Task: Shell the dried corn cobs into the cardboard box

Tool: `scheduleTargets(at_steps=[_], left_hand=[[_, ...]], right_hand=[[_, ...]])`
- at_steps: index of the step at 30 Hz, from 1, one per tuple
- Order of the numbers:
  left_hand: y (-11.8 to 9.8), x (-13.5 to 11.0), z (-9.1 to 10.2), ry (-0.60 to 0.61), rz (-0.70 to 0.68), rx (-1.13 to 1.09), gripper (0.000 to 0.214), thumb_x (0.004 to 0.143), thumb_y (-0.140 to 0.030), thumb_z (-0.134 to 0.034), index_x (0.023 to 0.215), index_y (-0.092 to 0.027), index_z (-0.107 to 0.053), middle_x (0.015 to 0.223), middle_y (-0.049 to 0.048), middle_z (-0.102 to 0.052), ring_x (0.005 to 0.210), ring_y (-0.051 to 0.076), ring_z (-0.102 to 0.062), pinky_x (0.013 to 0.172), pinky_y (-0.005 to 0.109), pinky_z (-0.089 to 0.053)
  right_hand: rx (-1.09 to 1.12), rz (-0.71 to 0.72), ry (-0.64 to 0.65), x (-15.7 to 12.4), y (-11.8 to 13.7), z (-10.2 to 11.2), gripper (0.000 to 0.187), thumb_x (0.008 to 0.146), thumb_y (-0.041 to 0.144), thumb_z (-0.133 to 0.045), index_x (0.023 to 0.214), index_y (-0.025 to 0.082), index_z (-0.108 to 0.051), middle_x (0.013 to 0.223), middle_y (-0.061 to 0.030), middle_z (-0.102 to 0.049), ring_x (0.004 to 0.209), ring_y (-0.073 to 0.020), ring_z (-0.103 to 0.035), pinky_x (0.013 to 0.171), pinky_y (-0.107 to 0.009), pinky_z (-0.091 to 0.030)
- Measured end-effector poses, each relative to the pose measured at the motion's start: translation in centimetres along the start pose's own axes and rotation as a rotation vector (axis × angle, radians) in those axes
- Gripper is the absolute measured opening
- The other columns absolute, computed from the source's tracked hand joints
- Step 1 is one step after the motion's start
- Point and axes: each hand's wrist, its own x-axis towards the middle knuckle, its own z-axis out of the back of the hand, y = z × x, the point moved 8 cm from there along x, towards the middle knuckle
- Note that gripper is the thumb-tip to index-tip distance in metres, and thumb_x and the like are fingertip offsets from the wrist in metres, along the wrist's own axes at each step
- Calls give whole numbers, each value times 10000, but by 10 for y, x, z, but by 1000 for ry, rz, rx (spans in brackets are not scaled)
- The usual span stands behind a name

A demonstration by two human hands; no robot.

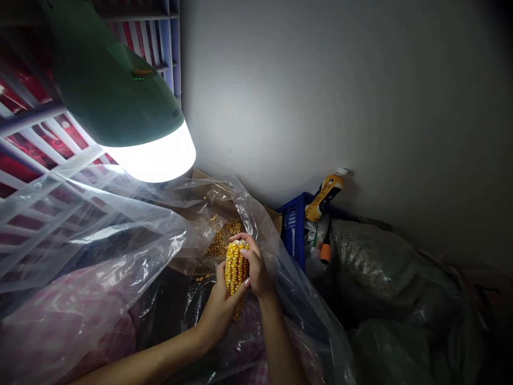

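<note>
A yellow ear of corn (236,267) is held tilted upward between both hands, most of its kernels still in rows and its top end whitish. My left hand (223,294) wraps around its lower part, with the thumb lying across the cob. Around the upper end curl the fingers of my right hand (256,267), its thumb pressed on the kernels near the tip. Behind the ear, loose corn kernels (216,247) lie in a clear plastic bag (160,224) that lines a cardboard box (274,218).
A lit green lamp (120,85) hangs at upper left before a slatted plastic crate (44,128). To the right stand a blue basket (294,224), a bottle (326,192) and an orange-ended object (325,253). Full sacks (385,272) lie farther right along the wall (320,80).
</note>
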Motion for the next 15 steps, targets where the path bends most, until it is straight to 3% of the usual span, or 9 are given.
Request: scheduleTargets(at_steps=[7,15], left_hand=[[14,-3,6,-71,58,-52,473,770,-394,-527,1149,-200,-320,1111,85,-512,1034,210,-512,878,328,-388],[37,-6,14,-183,172,-158,425,738,-415,-521,1052,-185,-350,1050,97,-559,982,222,-559,853,356,-414]], right_hand=[[-171,38,-6,11,-18,-7,181,783,263,-380,912,207,-494,788,1,-490,676,-132,-448,641,-257,-374],[-197,-175,-16,22,-66,-16,140,727,250,-389,808,212,-497,710,20,-483,668,-131,-449,608,-240,-365]])
